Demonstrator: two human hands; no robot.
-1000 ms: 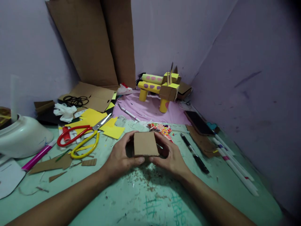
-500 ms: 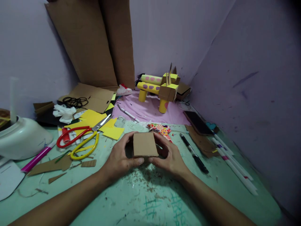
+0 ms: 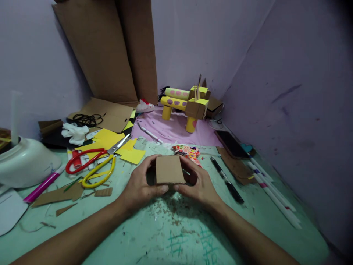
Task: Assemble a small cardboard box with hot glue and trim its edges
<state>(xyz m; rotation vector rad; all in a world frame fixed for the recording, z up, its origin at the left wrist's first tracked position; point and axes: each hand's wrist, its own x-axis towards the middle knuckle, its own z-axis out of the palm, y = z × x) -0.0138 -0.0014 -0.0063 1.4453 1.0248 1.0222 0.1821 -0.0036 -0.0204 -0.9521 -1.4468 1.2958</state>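
Pinching the cardboard box [image 3: 169, 170] between them, well in from the right edge of the worktop [image 3: 127, 235], the left hand [image 3: 140, 180] and right hand [image 3: 202, 184] are risking buckled sides should they be squeezing too hard.

Dim, cool light; soft shadows on the green tabletop [image 3: 132, 239] — slight blur, dark upper-right corner

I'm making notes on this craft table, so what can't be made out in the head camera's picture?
All in the head view:
- Underside of the cardboard block: hidden by its own top.
- Most fingertips of the left hand and right hand: hidden behind the block.
- Left side of the white pot: cut off by the picture's left edge.
- Any lettering on the black pen: too small and blurred.
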